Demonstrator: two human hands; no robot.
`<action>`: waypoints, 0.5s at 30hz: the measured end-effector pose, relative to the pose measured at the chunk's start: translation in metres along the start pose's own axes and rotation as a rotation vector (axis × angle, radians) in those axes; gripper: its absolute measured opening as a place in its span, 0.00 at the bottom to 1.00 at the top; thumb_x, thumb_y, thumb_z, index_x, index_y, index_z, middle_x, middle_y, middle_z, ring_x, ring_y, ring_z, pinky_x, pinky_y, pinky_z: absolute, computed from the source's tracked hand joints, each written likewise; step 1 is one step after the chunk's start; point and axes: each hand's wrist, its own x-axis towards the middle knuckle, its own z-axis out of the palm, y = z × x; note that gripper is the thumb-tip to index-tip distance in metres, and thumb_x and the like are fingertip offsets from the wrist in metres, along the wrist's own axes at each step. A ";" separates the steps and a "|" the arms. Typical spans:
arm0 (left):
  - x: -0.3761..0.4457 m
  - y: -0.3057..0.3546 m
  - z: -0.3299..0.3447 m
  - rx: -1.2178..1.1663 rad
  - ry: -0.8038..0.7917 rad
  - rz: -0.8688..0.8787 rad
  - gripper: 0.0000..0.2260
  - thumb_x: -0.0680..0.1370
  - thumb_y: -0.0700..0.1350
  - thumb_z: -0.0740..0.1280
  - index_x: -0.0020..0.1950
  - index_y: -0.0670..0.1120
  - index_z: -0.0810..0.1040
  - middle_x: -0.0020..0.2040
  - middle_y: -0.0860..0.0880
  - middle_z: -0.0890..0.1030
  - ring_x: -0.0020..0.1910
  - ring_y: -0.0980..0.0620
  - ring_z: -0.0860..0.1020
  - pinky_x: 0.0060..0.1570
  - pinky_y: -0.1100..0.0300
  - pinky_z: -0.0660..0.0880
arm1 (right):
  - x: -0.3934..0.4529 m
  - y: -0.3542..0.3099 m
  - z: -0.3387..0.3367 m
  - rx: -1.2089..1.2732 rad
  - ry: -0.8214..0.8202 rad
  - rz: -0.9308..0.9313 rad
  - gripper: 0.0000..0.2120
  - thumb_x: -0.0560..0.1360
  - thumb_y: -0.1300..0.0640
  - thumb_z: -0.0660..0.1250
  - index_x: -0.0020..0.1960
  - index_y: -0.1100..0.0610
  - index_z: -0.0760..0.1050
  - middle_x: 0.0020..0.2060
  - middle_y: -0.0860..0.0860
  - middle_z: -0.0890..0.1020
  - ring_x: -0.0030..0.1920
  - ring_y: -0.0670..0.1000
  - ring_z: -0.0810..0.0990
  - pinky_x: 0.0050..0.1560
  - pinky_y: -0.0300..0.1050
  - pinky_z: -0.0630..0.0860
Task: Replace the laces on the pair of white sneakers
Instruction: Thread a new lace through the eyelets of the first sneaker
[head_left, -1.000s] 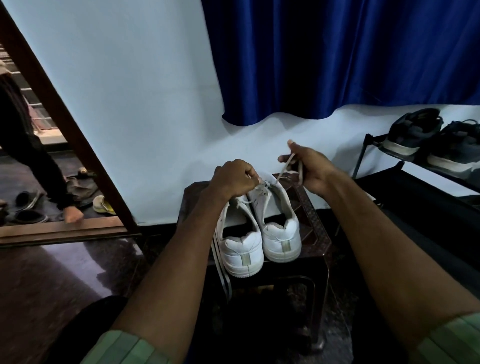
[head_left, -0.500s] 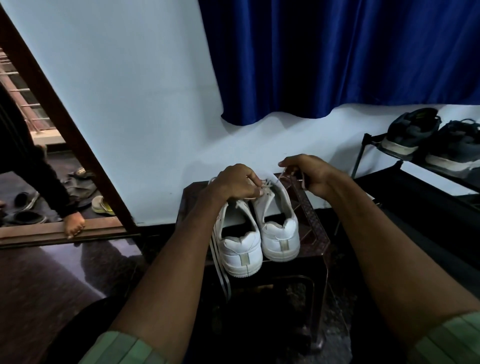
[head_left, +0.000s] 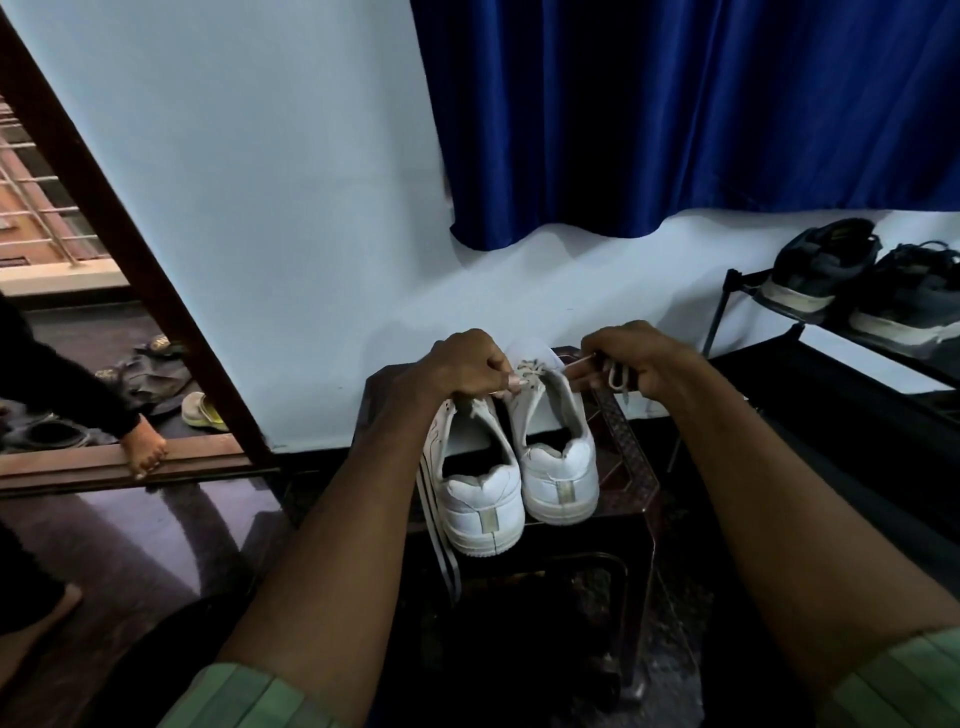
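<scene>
Two white sneakers stand heel-toward-me on a dark stool (head_left: 631, 470): the left sneaker (head_left: 480, 496) and the right sneaker (head_left: 558, 467). My left hand (head_left: 467, 366) rests over the left sneaker's front, its thumb and fingers pinching the lace (head_left: 530, 370) at the right sneaker's eyelets. My right hand (head_left: 631, 358) grips the free end of that lace, looped in its curled fingers, just right of the shoe. Loose laces (head_left: 441, 540) hang off the stool's left side.
A black shoe rack (head_left: 769, 364) with dark shoes (head_left: 821, 270) stands at right. A blue curtain (head_left: 675, 114) hangs on the wall behind. At left is an open doorway with a wooden threshold (head_left: 104, 462), another person's foot (head_left: 145, 447) and sandals (head_left: 202, 410).
My right hand has dropped lower with the lace end and now sits level with the shoe's front. My left hand stayed at the eyelets. The person's foot in the doorway moved onto the threshold.
</scene>
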 end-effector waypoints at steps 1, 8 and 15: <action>-0.001 -0.001 -0.001 -0.025 -0.013 0.016 0.08 0.79 0.52 0.74 0.51 0.50 0.89 0.46 0.50 0.88 0.50 0.49 0.85 0.61 0.51 0.79 | 0.000 0.000 -0.001 0.006 -0.021 0.012 0.06 0.80 0.65 0.63 0.48 0.69 0.74 0.48 0.68 0.86 0.41 0.63 0.86 0.25 0.41 0.79; -0.007 -0.002 -0.002 -0.233 -0.074 0.014 0.13 0.86 0.43 0.63 0.53 0.40 0.86 0.48 0.47 0.88 0.37 0.61 0.83 0.40 0.72 0.74 | -0.003 0.000 0.002 -0.015 -0.087 -0.007 0.03 0.79 0.67 0.65 0.50 0.67 0.75 0.48 0.67 0.86 0.44 0.61 0.84 0.36 0.45 0.84; -0.007 0.010 -0.006 -0.561 0.130 -0.018 0.17 0.85 0.49 0.63 0.40 0.43 0.79 0.33 0.47 0.81 0.31 0.52 0.77 0.39 0.57 0.72 | 0.008 0.011 0.015 -0.601 0.083 -0.413 0.03 0.71 0.65 0.76 0.45 0.61 0.84 0.41 0.56 0.87 0.41 0.52 0.84 0.46 0.50 0.81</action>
